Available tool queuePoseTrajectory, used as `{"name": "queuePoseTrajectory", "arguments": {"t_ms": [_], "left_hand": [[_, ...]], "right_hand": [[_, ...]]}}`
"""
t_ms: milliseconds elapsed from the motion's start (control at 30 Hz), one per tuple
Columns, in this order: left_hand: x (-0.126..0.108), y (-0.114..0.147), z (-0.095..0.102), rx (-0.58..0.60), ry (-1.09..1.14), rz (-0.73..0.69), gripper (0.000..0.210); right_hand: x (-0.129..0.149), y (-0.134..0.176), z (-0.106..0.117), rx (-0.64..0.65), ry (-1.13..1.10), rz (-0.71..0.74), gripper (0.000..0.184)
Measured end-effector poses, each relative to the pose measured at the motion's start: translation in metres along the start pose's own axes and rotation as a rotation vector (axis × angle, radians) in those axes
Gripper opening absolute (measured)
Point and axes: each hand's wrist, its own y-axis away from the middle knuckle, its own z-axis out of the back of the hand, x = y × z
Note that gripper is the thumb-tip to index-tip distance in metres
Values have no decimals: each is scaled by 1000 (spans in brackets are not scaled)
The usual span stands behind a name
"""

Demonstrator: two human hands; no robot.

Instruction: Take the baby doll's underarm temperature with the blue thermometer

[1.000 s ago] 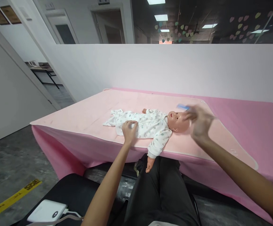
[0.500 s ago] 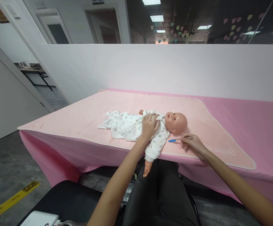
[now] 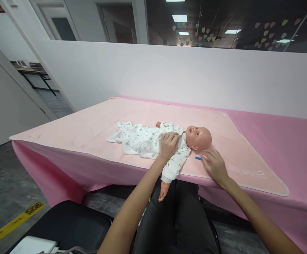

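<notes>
A baby doll point(image 3: 198, 137) in a white printed romper point(image 3: 143, 139) lies on its back on a pale pink blanket point(image 3: 90, 123), head to the right. One of its arms hangs over the table's front edge. My left hand point(image 3: 168, 144) rests palm down on the doll's chest, fingers slightly bent on the cloth. My right hand point(image 3: 214, 164) lies palm down on the blanket just in front of the doll's head. It covers most of a small blue stick point(image 3: 198, 158), of which only the left tip shows. Whether the fingers grip it cannot be told.
The blanket covers a table draped in a darker pink cloth point(image 3: 288, 141), set against a white partition wall point(image 3: 196, 77). My legs in dark trousers point(image 3: 177, 218) are under the front edge. A black seat point(image 3: 71, 222) with a white device point(image 3: 31, 245) is at lower left.
My right hand brought the blue stick down from above the doll's head to the blanket and now lies over it. My left hand moved from the doll's belly to its chest.
</notes>
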Motion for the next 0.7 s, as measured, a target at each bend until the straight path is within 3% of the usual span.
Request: {"name": "queuePoseTrajectory", "arguments": {"t_ms": [167,300,433,700], "left_hand": [[2,3,-1,-25,2,73,16],[5,5,-4,-44,-7,201,13],[4,3,-5,-21,-7,174,16],[0,2,-3,-120,49,183,14]], "right_hand": [[48,-61,-69,-173,-200,92,35],[53,-74,-109,-302,-167,60,36],[46,-68,-112,-294,-209,-40,34],[44,-70,-112,-230,-251,-117,27]]}}
